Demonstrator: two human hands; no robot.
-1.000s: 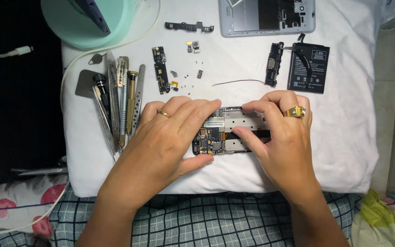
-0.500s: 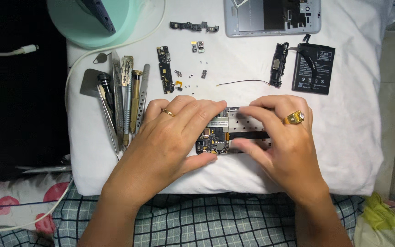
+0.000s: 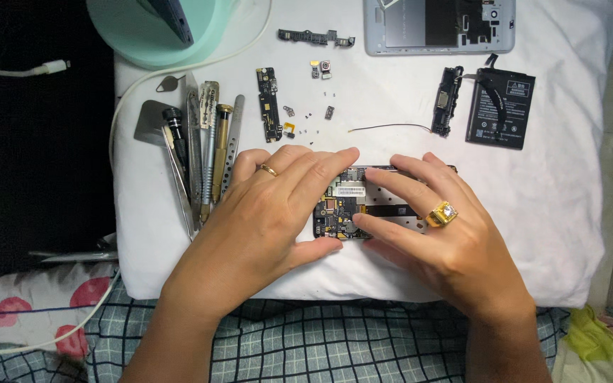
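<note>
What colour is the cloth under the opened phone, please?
White; the cloth under the opened phone shows best in the head view.

Home phone-repair spot. A white cloth point(image 3: 548, 213) carries tools point(image 3: 203, 152), a battery point(image 3: 499, 108) and loose phone parts point(image 3: 269, 113). Patterned bedding point(image 3: 306, 347) lies along its near edge.

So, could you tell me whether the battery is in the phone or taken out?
Out. The black battery lies by itself on the white cloth, apart from the opened phone under both hands.
</note>
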